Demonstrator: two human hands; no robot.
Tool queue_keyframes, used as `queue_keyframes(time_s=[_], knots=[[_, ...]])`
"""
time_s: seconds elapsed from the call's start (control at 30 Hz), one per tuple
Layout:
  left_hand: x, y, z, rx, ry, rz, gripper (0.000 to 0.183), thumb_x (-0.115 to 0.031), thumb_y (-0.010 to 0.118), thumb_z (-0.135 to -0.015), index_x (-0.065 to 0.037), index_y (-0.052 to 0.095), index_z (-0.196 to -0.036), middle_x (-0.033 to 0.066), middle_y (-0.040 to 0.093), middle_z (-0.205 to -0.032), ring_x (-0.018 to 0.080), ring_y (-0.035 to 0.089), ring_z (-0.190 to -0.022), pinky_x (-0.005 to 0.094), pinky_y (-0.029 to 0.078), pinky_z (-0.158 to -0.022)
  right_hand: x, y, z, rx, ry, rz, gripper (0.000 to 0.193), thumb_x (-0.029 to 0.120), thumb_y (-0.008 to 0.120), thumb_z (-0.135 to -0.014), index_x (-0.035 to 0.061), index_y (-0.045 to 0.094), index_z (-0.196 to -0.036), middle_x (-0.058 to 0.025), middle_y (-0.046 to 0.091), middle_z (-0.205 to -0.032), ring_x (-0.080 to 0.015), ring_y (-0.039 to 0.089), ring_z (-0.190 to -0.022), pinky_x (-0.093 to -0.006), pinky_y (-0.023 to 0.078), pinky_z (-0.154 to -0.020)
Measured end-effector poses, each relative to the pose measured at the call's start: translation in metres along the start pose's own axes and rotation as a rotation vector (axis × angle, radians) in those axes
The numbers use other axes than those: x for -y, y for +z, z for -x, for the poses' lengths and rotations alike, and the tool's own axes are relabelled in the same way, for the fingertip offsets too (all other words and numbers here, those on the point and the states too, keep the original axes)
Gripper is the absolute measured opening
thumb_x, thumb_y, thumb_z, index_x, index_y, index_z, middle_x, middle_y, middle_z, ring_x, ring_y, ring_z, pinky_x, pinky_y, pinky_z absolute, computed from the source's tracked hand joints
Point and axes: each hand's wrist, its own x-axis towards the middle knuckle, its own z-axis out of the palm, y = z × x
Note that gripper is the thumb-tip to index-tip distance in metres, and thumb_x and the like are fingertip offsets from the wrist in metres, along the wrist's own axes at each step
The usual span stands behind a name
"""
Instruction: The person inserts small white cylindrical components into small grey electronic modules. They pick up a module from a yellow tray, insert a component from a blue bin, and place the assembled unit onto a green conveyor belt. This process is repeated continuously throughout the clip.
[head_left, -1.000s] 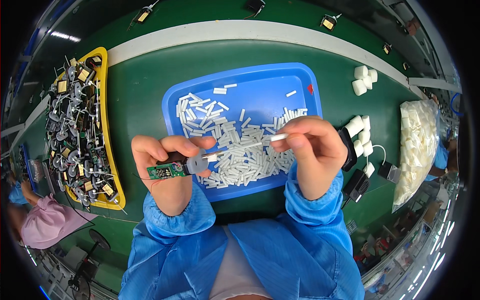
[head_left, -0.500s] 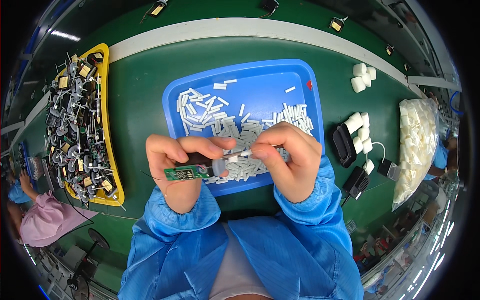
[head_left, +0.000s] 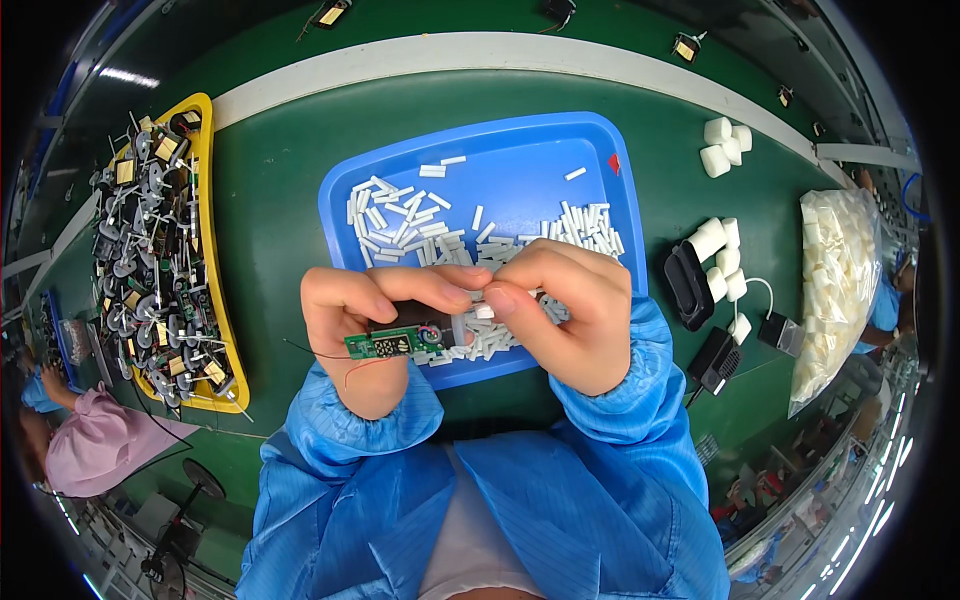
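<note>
My left hand (head_left: pixel 352 300) is closed around a small motor-like assembly with a green circuit board (head_left: pixel 384 343), thin wires and a grey disc (head_left: pixel 459 330). The fingers of my right hand (head_left: pixel 575 320) pinch a short white tube (head_left: pixel 485 312) beside the disc. Both hands meet there, fingertips nearly touching, and hide the shaft and most of the joint. Under them lies a blue tray (head_left: pixel 520 190) with many loose white tubes (head_left: pixel 400 225), piled mostly at its left, middle and right.
On the left, a yellow tray (head_left: pixel 208 200) is heaped with similar assemblies (head_left: pixel 160 260). White foam-like plugs (head_left: pixel 717 160), a black case (head_left: pixel 688 285), black boxes (head_left: pixel 713 360) and a bag of white plugs (head_left: pixel 835 290) lie right. A white rail (head_left: pixel 480 50) runs behind. Someone's pink sleeve (head_left: pixel 100 440) shows far left.
My right hand has moved slightly left, bringing the white tube closer to the disc. The assembly has shifted a little right and turned, showing more of its board.
</note>
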Motion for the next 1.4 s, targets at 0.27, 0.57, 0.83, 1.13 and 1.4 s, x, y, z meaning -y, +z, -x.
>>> queue_keyframes(time_s=[0.27, 0.57, 0.83, 1.13, 1.4], knots=[[0.01, -0.007, -0.027, -0.065, 0.052, -0.099, 0.027, -0.015, 0.055, -0.092, -0.008, 0.029, -0.092, 0.0249, 0.062, -0.094, 0.0398, 0.062, -0.095, 0.0479, 0.051, -0.085, -0.007, -0.009, -0.001, -0.352, 0.061, -0.294, 0.034, 0.023, 0.045, -0.095, -0.0016, 0.055, -0.116, -0.0117, 0.065, -0.09, -0.0144, 0.058, -0.072, -0.0243, 0.046, -0.06], [0.124, -0.075, -0.245, 0.27, 0.211, -1.195, 0.012, 0.008, 0.046, -0.08, -0.003, 0.05, -0.082, 0.0143, 0.065, -0.092, 0.0306, 0.063, -0.092, 0.0346, 0.048, -0.074, -0.032, -0.019, 0.008, -0.223, 0.28, -0.136, 0.026, 0.016, 0.044, -0.096, -0.0021, 0.06, -0.106, -0.0097, 0.065, -0.085, -0.0126, 0.058, -0.073, -0.0245, 0.046, -0.065], [0.117, -0.081, -0.269, 0.13, 0.266, -1.805, 0.033, -0.022, 0.062, -0.079, -0.009, 0.06, -0.109, 0.0143, 0.057, -0.117, 0.0317, 0.053, -0.11, 0.0404, 0.045, -0.09, -0.042, -0.023, 0.008, -0.221, 0.361, -0.001, 0.015, 0.009, 0.056, -0.09, -0.0005, 0.065, -0.097, -0.0093, 0.067, -0.082, -0.0134, 0.063, -0.071, -0.0243, 0.049, -0.063], [0.088, -0.16, -0.243, -0.009, 0.008, -1.536, 0.027, -0.022, 0.074, -0.074, -0.008, 0.058, -0.092, 0.0092, 0.06, -0.082, 0.0192, 0.06, -0.068, 0.0298, 0.048, -0.063, -0.063, 0.003, -0.026, 0.077, -0.05, 0.599, 0.01, 0.012, 0.064, -0.08, 0.0044, 0.061, -0.086, -0.0122, 0.06, -0.08, -0.0327, 0.06, -0.074, -0.0398, 0.05, -0.064], [-0.032, -0.055, -0.091, -0.061, -0.471, -0.32, 0.024, -0.013, 0.059, -0.09, -0.009, 0.04, -0.105, 0.0055, 0.058, -0.08, 0.0116, 0.059, -0.067, 0.0213, 0.045, -0.049, -0.054, 0.012, -0.032, 0.232, 0.08, 0.736, 0.02, 0.005, 0.064, -0.076, 0.005, 0.062, -0.096, -0.0114, 0.062, -0.08, -0.0265, 0.063, -0.071, -0.0345, 0.051, -0.062]])
